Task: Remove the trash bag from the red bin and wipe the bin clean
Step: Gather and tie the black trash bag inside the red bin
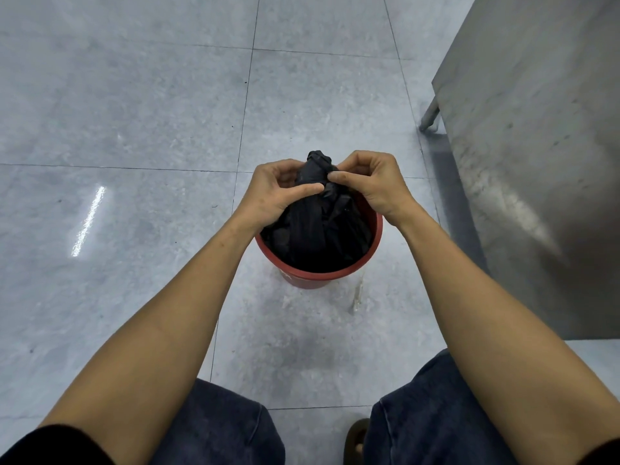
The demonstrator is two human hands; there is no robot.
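Pinching gathered neck of trash bag (pixel 315 209) with left hand (pixel 278 193) and right hand (pixel 372 182); bag sitting inside red bin (pixel 378 229) on floor (pixel 134 129). Advising: cinching knot tight, lifting straight up, steadying bin.

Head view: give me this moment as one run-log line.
stage: bag closing | left hand: grips bag neck | right hand: pinches bag neck | trash bag: gathered, in red bin | wiping: not begun

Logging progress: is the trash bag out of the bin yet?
Still in. The black trash bag fills the red bin; only its gathered neck is raised.
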